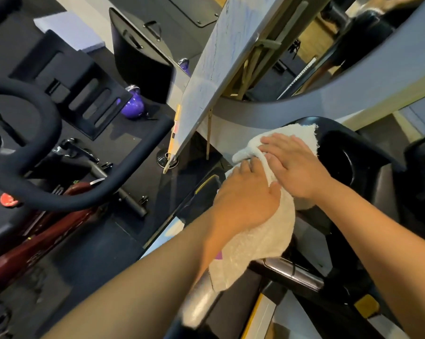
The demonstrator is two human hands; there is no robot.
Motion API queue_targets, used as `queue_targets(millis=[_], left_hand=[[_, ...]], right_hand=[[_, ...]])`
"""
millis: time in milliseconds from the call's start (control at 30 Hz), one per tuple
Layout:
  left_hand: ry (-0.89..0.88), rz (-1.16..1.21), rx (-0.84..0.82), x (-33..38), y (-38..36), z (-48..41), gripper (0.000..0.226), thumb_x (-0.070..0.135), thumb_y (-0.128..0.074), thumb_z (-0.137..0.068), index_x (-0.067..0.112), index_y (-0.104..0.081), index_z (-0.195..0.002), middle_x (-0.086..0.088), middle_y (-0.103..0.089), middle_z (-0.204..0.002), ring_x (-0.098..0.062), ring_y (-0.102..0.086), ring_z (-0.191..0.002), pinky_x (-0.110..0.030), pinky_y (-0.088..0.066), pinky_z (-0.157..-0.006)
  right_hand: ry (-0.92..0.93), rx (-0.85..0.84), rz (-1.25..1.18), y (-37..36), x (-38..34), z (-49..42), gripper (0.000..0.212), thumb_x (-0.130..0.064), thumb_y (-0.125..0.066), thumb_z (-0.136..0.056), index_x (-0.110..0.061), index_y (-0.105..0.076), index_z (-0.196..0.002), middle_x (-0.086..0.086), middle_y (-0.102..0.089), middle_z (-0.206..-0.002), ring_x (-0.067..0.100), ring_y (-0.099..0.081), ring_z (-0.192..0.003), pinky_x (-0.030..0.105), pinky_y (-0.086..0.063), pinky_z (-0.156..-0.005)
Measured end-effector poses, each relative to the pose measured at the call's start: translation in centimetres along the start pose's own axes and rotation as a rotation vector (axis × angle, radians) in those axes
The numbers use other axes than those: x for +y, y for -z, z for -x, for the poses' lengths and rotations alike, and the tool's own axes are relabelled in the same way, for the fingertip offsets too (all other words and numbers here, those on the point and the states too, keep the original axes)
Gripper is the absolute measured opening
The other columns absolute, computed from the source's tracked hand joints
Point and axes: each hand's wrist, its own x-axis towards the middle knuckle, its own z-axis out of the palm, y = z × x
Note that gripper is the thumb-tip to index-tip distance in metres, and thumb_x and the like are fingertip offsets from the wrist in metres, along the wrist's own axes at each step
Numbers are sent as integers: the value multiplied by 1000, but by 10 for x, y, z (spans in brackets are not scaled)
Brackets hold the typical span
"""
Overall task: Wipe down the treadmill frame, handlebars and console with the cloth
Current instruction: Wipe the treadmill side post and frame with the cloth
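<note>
While both hands press it, one cloth drapes the console's left corner, so the console wipe is in hand. Left of cloth: one bike, two kettlebells. On cloth: left hand flat, fingertips part-hidden by a fold; right hand flat, fingers straight. Right of cloth: one cup holder. Next, likely: sweep cloth right into it, pressure kept.

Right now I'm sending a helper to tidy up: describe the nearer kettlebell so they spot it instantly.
Find the tilted white board; left of its lower edge lies dark floor mat. The kettlebell sits there beside a black slotted panel. It is glossy purple among black gear, and closer than its twin.
</note>
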Motion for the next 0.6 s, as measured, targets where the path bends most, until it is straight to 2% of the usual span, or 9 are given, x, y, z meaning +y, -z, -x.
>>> queue_targets(millis=[100,233,333,600], left_hand=[[-1,-84,-13,-4,-3,19,69,49,-28,-102,10,-6,-155,-16,-23,-158,-31,-32,-141,-46,-34,-114],[82,-390,-49,14,-15,53,75,46,-20,-105,2,19,-152,-30,9,-159,-46,-2,-148,-53,-5,-122],[79,-473,-14,19,-19,56,78,43,-23,-105,-3,22,-149,-35,19,-156,-50,10,-146,-56,7,-119],[77,-506,56,22,-26,50,78,40,-26,-105,-4,21,-149,-33,19,-157,-47,12,-147,-54,5,-121]], right_hand=[[30,75,43,-8,-9,26,58,-44,-11,-99,-24,-37,-147,-3,-27,-158,14,-12,-148,42,-5,-122],[82,98,59,-11,-13,43,56,-43,-13,-101,-21,-36,-148,-1,-27,-158,15,-13,-148,45,-11,-121],[87,109,68,-11,-13,41,56,-43,-13,-101,-21,-36,-147,-1,-28,-157,15,-14,-148,43,-10,-121],[81,82,70,-11,-14,40,59,-43,-10,-98,-22,-34,-148,-1,-27,-158,19,-15,-148,44,-9,-121]])
